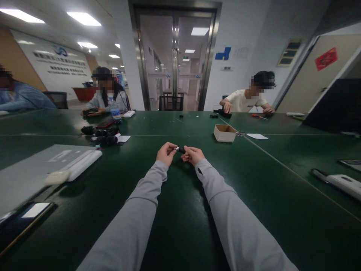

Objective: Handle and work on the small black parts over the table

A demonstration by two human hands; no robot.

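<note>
Closest to my camera are two grey sleeves (228, 207), reaching forward over the dark green tabletop (175, 226) to the pair of hands I am watching from here. Between those hands, over the middle of the tabletop, is a small black cylinder (181, 150) with a silvery end (176, 149) pointing left. The left hand (166, 153) pinches that end between thumb and fingers; the right hand (193, 155) is clamped on the black body from the other side. The piece is too small and blurred at this range for me to say whether the silvery part is a plug, a cap or prongs.

I would judge it light, an easy load for a fingertip pinch, and stiff, since it lies straight between the two grips without any sag I can see. The black body is probably plastic or rubber and should give the better purchase; the shiny end is likely slicker and offers less to hold. I'd take the body around its thick part with thumb and forefinger and treat the metal gently, because a sideways bend seems the likeliest way to damage it. Beyond the right hand, well apart from it, stands a pale topless box (224, 136).
</note>
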